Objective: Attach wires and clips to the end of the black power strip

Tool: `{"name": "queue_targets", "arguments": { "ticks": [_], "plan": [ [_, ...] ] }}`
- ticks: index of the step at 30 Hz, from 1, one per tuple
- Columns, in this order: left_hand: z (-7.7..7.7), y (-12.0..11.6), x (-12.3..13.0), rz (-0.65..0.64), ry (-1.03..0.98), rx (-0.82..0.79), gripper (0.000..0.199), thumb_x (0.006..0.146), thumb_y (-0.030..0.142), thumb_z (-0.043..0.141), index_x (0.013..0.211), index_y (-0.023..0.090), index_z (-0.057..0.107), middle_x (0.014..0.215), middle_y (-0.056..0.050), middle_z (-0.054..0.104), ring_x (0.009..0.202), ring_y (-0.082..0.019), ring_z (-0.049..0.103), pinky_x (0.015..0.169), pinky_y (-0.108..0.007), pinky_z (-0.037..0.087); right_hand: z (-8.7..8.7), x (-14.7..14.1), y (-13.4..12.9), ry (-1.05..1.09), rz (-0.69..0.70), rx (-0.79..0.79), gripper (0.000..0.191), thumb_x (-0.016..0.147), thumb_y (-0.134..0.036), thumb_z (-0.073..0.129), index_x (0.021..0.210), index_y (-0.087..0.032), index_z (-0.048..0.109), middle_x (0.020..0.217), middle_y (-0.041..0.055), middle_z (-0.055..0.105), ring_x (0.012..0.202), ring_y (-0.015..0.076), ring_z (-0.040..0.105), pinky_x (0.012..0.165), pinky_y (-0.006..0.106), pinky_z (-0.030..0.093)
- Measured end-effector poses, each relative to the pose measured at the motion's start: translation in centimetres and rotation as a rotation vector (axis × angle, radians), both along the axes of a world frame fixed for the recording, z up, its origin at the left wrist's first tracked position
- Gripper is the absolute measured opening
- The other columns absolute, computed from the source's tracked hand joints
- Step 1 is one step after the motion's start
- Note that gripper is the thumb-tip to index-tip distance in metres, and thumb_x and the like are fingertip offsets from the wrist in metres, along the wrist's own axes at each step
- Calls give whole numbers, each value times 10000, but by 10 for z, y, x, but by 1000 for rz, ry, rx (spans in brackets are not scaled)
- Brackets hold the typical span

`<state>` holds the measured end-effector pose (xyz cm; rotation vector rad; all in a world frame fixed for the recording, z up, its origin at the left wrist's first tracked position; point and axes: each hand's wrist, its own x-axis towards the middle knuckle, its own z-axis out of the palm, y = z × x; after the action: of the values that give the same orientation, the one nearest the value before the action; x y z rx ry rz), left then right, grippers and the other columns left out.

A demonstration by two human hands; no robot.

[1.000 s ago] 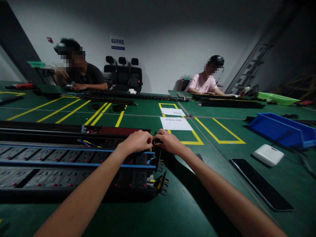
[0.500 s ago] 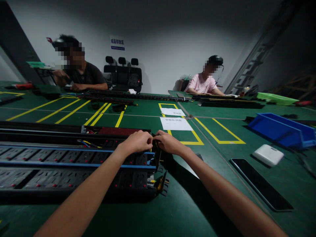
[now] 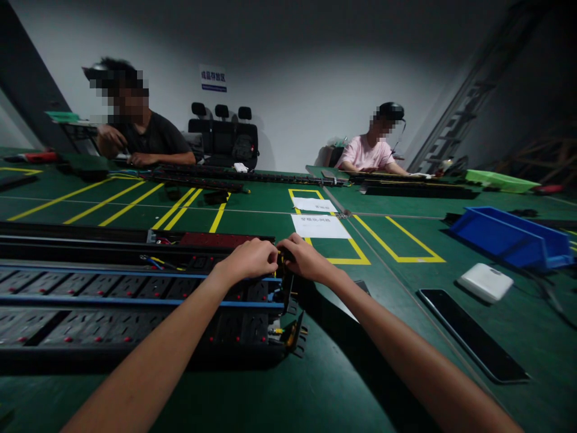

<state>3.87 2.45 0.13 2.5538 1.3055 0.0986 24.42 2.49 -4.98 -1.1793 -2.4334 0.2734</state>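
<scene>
My left hand (image 3: pixel 253 257) is closed at the right end of the farthest of several long black power strips. Just to its right, my right hand (image 3: pixel 305 257) is closed too, its fingertips close to the left hand's. Whatever the fingers pinch is small and covered by them; a bit of yellow shows between the hands. Below them, the middle power strip (image 3: pixel 148 287) has blue edges, sockets and red dots. The nearest power strip (image 3: pixel 148 325) ends in a tilted black end piece (image 3: pixel 296 337) with a yellow wire. Loose coloured wires (image 3: pixel 157 262) lie behind my left wrist.
On the green table (image 3: pixel 342 385), right of my arms, lie a phone (image 3: pixel 473 334), a white case (image 3: pixel 485 282) and a blue bin (image 3: pixel 509 237). Paper sheets (image 3: pixel 322 227) lie ahead. Two people (image 3: pixel 155 141) sit across the table, with more strips (image 3: pixel 252 175) before them.
My right hand has shifted very slightly left, toward my left hand. My left hand stays in place. The camera view has turned a little, and the person at left has moved their head.
</scene>
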Motion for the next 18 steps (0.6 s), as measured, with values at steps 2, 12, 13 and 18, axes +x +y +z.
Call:
{"name": "queue_targets", "arguments": {
  "ticks": [2,12,13,18],
  "plan": [
    [0,0,0,3,-2,2,177,780,332,619,855,247,755,879,-59,738,756,-185,647,678,-287,444,0,-1,0,16,-23,10,472,788,-99,604,1249,-181,547,1083,85,543,900,186,549,783,281,426],
    [0,0,1,22,7,1,180,771,323,610,855,265,758,868,-54,738,744,-193,653,674,-291,452,-7,-10,3,95,-208,-4,335,869,-223,585,1190,-167,509,676,-26,567,616,154,511,576,246,299],
    [0,0,1,25,7,2,177,772,330,612,851,267,757,871,-54,737,752,-199,657,681,-296,457,-7,-11,4,97,-238,-10,338,864,-227,597,1186,-168,511,664,-29,569,611,153,517,575,245,300],
    [-2,0,0,35,6,-3,171,778,338,618,849,268,757,888,-60,735,801,-213,672,732,-310,477,1,-17,8,63,-369,-79,413,808,-258,675,1184,-163,534,701,0,633,665,172,584,590,245,334]
  ]
}}
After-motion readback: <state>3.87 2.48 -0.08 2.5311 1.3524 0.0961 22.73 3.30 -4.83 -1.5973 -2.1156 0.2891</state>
